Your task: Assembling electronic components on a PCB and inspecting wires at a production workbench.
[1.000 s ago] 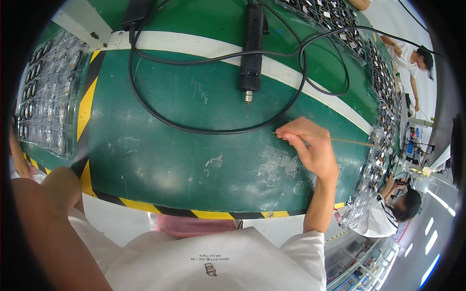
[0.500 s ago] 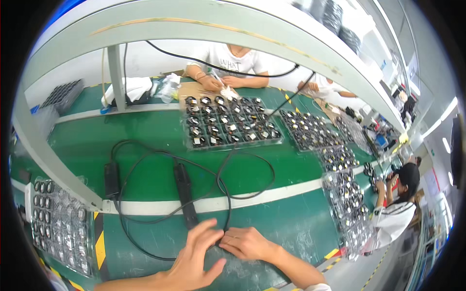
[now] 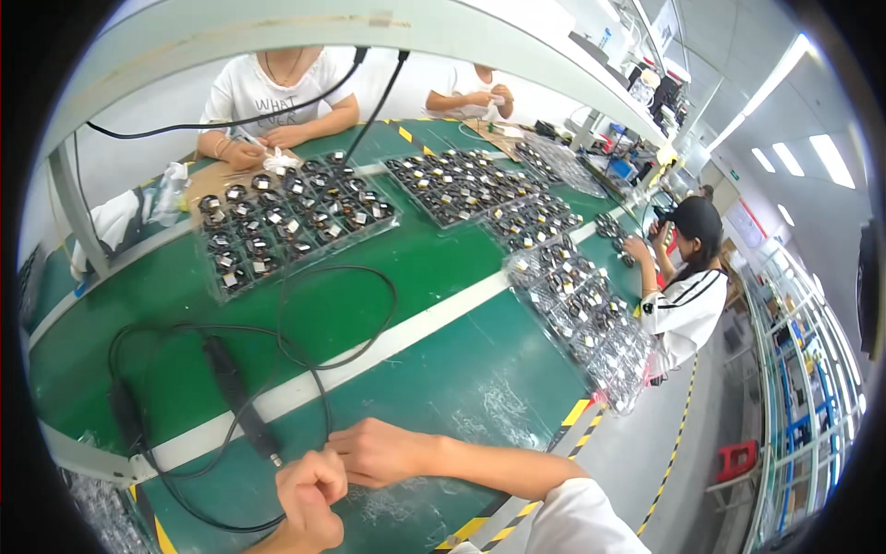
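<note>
My left hand (image 3: 312, 497) is curled closed low over the green bench (image 3: 443, 406), its thumb side up. Right beside it, my right hand (image 3: 380, 452) reaches in from the right with its fingers bent together. The two meet at the fingertips, and whatever sits between them is hidden. Just beyond my left hand lies a black pen-shaped electric screwdriver (image 3: 238, 390), its metal tip pointing toward that hand; neither hand grips it. A black cable (image 3: 325, 367) loops around the screwdriver and runs down close to my hands.
Clear plastic trays of small black coiled parts (image 3: 286, 222) stand across the bench, with more trays (image 3: 577, 314) at right. A white rail (image 3: 369, 355) crosses the bench. Overhead runs a shelf beam (image 3: 277, 28). Co-workers sit opposite, and another person (image 3: 688, 295) works at right.
My view has swung to the right. My left hand, earlier spread with fingers apart, has curled closed against my right hand. The screwdriver appears to lie where it was.
</note>
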Available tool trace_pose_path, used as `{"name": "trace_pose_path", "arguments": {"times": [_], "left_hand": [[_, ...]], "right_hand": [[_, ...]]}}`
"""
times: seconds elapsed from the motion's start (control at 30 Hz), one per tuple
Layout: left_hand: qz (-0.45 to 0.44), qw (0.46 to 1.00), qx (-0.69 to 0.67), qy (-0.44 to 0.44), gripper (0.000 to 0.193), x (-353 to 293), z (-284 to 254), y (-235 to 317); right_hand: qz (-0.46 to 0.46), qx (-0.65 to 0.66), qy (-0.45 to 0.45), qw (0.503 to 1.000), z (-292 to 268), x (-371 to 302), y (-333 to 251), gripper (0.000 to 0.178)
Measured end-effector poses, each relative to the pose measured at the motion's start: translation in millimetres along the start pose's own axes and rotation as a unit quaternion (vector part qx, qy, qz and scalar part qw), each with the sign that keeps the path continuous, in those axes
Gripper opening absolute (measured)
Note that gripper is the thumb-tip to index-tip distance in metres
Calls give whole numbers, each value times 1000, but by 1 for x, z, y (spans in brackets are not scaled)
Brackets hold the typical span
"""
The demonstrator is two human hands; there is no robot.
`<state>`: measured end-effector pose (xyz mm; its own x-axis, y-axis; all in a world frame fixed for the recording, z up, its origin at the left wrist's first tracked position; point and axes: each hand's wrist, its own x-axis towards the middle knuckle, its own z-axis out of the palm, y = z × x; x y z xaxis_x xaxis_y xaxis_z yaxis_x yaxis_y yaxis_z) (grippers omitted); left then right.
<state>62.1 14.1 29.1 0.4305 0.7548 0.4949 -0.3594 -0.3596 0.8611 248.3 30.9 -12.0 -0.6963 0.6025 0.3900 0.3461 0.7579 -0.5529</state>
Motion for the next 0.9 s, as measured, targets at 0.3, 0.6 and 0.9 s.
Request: {"name": "trace_pose_path", "arguments": {"times": [0.3,0.6,0.9], "left_hand": [[126,981,130,-72,65,13,-14,-18],[62,992,111,-15,64,7,-1,-28],[48,994,100,-5,62,17,-10,-30]], "right_hand": [[-25,4,19,999,14,-8,8,16],[-26,8,20,999,17,-13,15,16],[0,21,7,1000,16,-7,20,18]]}}
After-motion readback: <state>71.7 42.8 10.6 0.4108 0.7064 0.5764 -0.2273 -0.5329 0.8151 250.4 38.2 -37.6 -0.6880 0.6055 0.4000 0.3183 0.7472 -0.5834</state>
